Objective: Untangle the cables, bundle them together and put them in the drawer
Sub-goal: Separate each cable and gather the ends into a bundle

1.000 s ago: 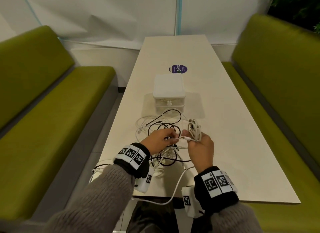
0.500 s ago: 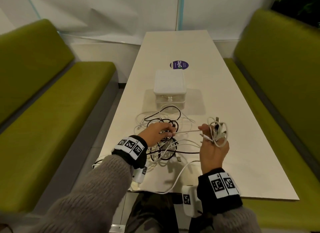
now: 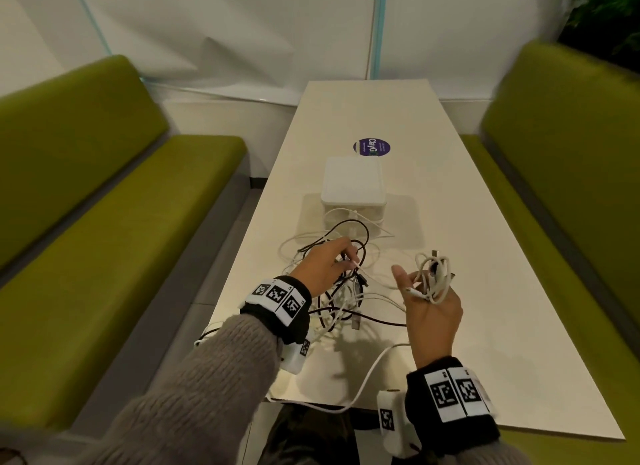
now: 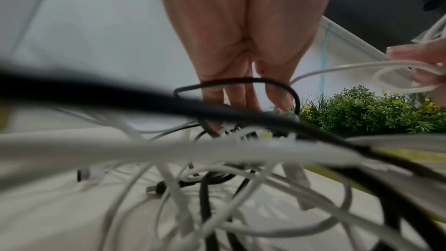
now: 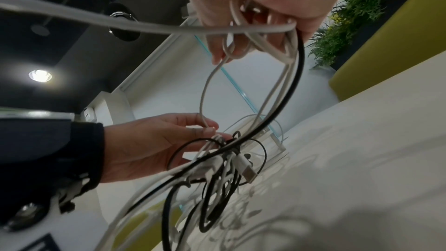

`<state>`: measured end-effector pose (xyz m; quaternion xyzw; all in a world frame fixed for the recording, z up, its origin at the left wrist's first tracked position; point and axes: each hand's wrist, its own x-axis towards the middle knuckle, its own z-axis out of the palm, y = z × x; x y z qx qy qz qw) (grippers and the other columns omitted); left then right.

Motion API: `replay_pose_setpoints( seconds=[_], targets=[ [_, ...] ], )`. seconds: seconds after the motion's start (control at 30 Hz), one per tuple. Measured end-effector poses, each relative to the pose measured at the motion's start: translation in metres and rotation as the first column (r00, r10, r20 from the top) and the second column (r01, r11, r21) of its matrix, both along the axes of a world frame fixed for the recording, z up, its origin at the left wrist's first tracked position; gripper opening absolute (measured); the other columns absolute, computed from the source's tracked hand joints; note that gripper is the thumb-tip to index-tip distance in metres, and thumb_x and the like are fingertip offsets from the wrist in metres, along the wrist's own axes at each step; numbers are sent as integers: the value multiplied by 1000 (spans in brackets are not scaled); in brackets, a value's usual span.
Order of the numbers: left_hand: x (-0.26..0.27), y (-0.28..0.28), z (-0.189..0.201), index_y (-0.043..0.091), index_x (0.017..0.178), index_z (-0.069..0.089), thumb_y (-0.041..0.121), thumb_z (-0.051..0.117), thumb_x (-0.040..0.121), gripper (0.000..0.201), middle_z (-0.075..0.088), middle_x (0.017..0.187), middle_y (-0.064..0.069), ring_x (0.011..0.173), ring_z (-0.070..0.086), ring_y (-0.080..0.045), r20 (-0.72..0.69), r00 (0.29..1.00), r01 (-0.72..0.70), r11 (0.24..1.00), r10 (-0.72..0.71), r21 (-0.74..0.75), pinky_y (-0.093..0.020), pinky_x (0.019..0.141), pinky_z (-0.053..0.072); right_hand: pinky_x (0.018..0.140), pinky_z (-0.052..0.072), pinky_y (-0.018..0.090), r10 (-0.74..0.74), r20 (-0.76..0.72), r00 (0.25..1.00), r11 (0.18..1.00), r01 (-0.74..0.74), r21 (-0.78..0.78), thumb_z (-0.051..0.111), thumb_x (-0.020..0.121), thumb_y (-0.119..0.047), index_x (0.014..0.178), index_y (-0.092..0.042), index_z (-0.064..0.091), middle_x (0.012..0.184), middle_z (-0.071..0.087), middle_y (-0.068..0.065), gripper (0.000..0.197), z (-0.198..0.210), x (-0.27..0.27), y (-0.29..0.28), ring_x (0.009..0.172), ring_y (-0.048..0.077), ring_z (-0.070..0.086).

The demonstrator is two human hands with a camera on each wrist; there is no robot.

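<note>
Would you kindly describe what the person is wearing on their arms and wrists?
Both arms are in fuzzy grey knit sleeves. Each wrist carries a black band topped with white panels printed with black square fiducial markers, and a small white camera unit, also marker-tagged, hangs beneath. The hands are bare.

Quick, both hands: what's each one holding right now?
Left hand: pinching a white cable at the tangle.
Right hand: holding a white coil.
</note>
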<state>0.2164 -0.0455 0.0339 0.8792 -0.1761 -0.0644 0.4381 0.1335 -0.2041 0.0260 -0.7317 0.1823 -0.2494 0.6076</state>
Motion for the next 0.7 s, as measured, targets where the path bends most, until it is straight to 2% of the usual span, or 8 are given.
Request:
replay_pose_setpoints(
  seconds=[0.03,0.1,0.17,0.27,0.37,0.5,0.57,0.7],
  targets=[
    [-1,-1,0,19,83,55,5,57,89,15,62,120,-6,117,53,-13,4,1000,-16,1000,16,-14,-29,97,40,55,36,11,36,-32,999,999,-37,-22,77,76,-35,59,-15,53,54,54,-8,35,1,1,2,52,2,53],
    [-1,-3,2,17,85,58,3,56,88,14,62,121,-4,117,50,-7,30,999,-27,1000,27,-6,-24,92,38,51,36,14,96,-117,989,995,-100,-26,78,70,-46,55,-13,49,47,50,-6,46,0,2,6,48,6,49],
    [-1,-6,3,11,89,62,0,56,87,13,63,120,-5,114,46,-1,70,998,-5,1000,4,8,-16,87,32,54,40,26,153,-209,966,984,-169,-58,75,68,-56,57,-15,50,51,53,-5,49,-1,6,9,52,13,49],
    [-2,-9,3,6,90,65,-7,56,82,18,64,118,-5,121,49,-8,88,996,21,1000,-21,-6,-20,97,35,61,44,31,226,-283,932,957,-266,-112,70,73,-61,67,-23,59,64,64,-5,41,2,11,12,65,18,59],
    [-2,-11,1,2,96,68,-9,58,78,23,65,117,-4,118,54,-16,112,994,13,1000,-12,-3,-22,101,36,57,41,29,255,-322,911,939,-313,-141,70,78,-53,64,-28,56,62,61,-8,32,7,12,13,65,20,57],
    [-7,-14,3,4,94,71,-12,60,75,27,67,114,-5,114,56,-14,166,986,8,1000,-5,-17,-19,100,39,57,41,29,260,-370,892,936,-327,-131,69,77,-51,69,-23,62,66,63,-4,30,10,15,13,68,19,59],
    [-9,-15,3,3,90,72,-14,60,72,27,68,109,-7,107,58,-13,199,980,30,1000,-30,3,-14,95,39,56,40,29,278,-370,886,935,-338,-109,71,76,-49,66,-23,61,64,62,-3,31,9,18,10,64,18,57],
    [-16,-17,4,4,88,69,-1,67,77,12,64,100,-9,96,59,-22,239,969,35,993,-62,116,-19,84,38,54,33,31,302,-386,872,922,-370,-114,68,82,-26,56,-19,49,54,49,-2,33,5,21,5,56,19,43]
  ],
)
